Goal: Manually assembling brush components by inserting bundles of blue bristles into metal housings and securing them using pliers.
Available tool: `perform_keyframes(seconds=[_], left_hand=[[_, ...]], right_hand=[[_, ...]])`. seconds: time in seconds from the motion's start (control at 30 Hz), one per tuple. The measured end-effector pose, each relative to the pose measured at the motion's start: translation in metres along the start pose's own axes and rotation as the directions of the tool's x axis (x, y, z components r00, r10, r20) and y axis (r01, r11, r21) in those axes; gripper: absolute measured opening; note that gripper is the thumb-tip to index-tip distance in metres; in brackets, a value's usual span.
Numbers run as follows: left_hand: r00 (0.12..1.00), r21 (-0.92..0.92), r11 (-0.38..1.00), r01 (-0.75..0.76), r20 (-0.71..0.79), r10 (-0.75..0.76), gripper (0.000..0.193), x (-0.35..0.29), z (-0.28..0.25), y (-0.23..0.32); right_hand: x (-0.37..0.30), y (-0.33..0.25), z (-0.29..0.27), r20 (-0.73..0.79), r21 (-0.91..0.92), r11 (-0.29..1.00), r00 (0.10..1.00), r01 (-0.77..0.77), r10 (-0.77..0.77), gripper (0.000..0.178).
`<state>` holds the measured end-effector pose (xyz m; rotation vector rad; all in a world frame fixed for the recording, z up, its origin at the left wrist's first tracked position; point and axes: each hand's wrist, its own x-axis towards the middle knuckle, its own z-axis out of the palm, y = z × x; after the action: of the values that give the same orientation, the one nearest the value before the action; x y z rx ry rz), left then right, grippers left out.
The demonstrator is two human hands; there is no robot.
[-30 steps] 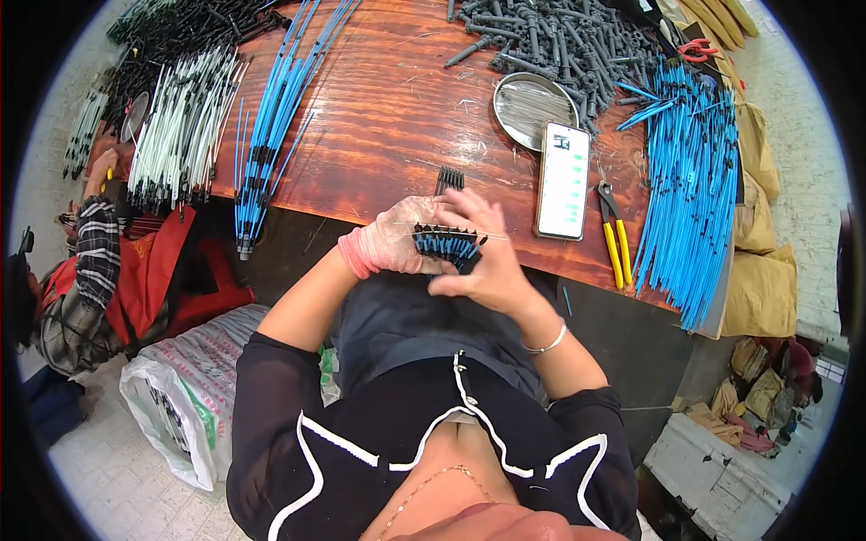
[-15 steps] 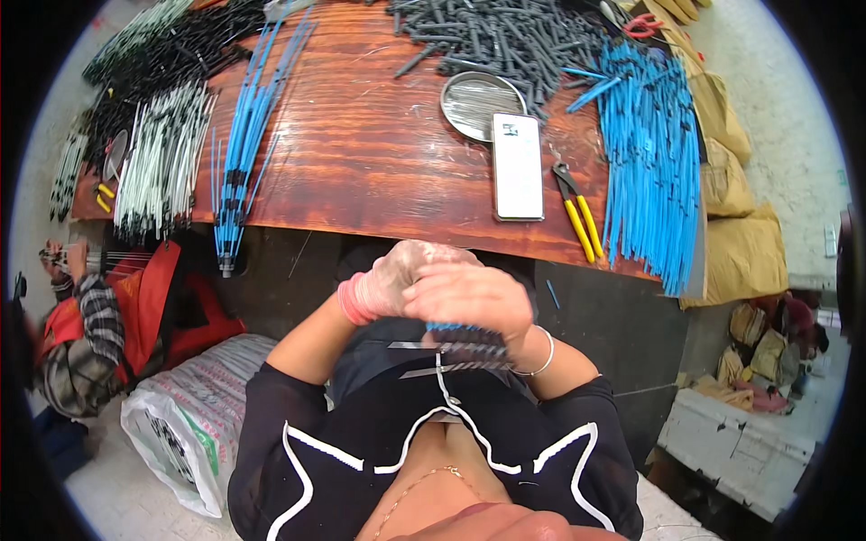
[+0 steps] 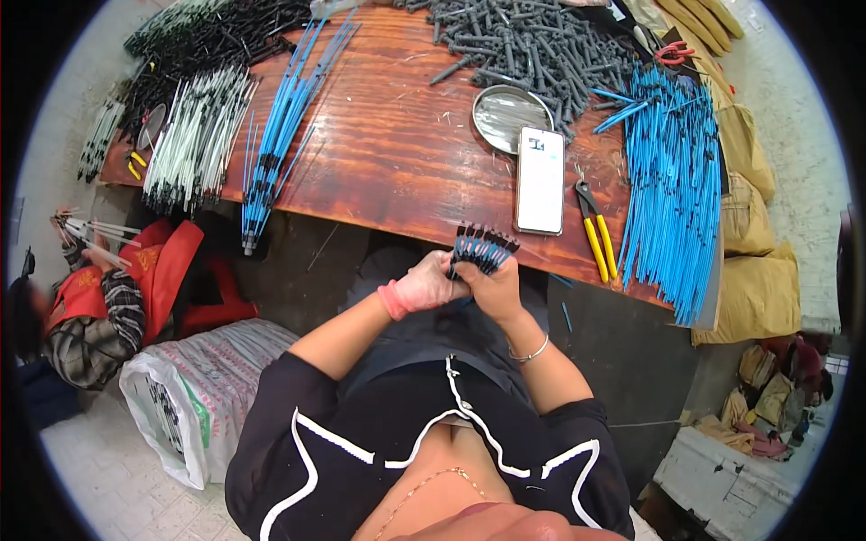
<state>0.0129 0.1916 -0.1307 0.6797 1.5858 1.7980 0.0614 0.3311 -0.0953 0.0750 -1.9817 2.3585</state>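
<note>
The bundle (image 3: 487,248), which half a second ago hung blurred beneath the right hand (image 3: 494,284), now stands just before the desk (image 3: 388,135) edge, pinched by that hand, with the gloved left hand (image 3: 427,287) curled around its lower side. Its blue rods fan out, black-tipped.

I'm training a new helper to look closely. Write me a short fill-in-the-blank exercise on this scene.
1. The glove is worn on the person's ____.
2. The right hand holds a bundle coloured black and ____.
3. The phone lies with its screen facing ____.
4. The pliers nearest the phone have ____ handles.

Missing words: left hand; blue; up; yellow.
</note>
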Motion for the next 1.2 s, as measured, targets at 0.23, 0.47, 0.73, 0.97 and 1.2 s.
perform_keyframes(seconds=[0.23, 0.47, 0.73, 0.97, 1.2], left_hand=[[0.935, 0.379, 0.897, 0.227, 0.172, -0.309, 0.044, -0.019, -0.066, 0.110], [0.865, 0.421, 0.895, 0.146, -0.493, 0.090, 0.037, 0.088, -0.163, 0.125], [0.758, 0.680, 0.646, 0.349, -0.609, 0.232, 0.038, 0.248, -0.248, 0.105], [0.574, 0.688, 0.342, 0.641, -0.725, 0.381, 0.033, 0.333, -0.300, 0.104], [0.686, 0.774, 0.077, 0.628, -0.598, 0.415, 0.033, 0.376, -0.352, 0.104]], right_hand=[[-0.005, -0.004, -0.009, 0.099, 0.006, 1.000, 0.995, 0.011, -0.012, 0.014], [0.012, 0.000, -0.014, 0.143, 0.056, 0.995, 0.987, -0.080, 0.071, 0.014], [0.019, -0.004, -0.028, 0.087, 0.115, 0.987, 0.991, -0.112, 0.103, 0.011], [0.009, 0.011, -0.037, 0.096, 0.117, 0.963, 0.968, -0.242, 0.231, 0.018], [0.013, 0.011, -0.045, 0.217, 0.193, 0.943, 0.949, -0.272, 0.230, 0.019]])
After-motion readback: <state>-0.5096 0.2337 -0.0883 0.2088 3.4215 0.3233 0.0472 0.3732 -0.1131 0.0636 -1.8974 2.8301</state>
